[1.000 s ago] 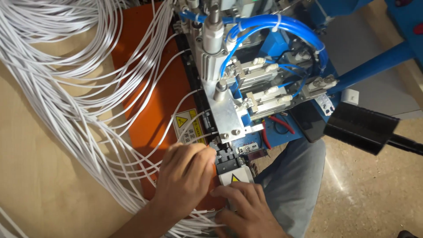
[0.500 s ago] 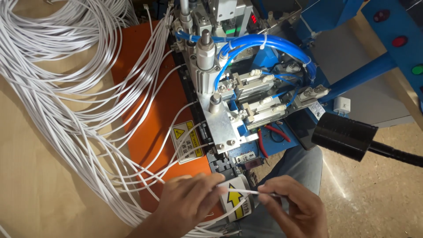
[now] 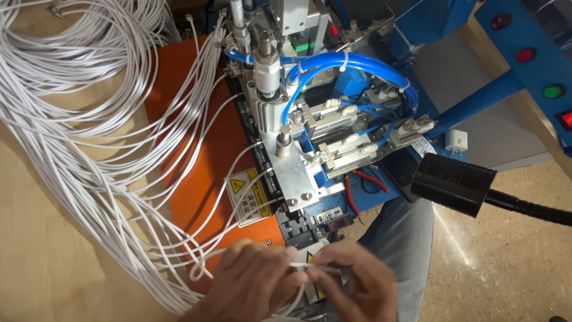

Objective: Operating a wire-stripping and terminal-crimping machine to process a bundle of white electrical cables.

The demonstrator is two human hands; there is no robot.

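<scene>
While pinching one white cable [image 3: 310,268]: left hand [image 3: 250,280] & right hand [image 3: 357,285], 2 hands at machine [image 3: 298,173].

Warm indoor light, fairly bright and even. Glare streak on the tan floor [image 3: 459,238] at lower right. Sheen on the blue air hoses [image 3: 351,59] and the metal cylinder [image 3: 266,62]. Soft shadows under the white cables [image 3: 77,137] on the table. Both hands at the bottom edge slightly motion-blurred; machine centre sharp. Wide-angle bend toward the corners.
</scene>
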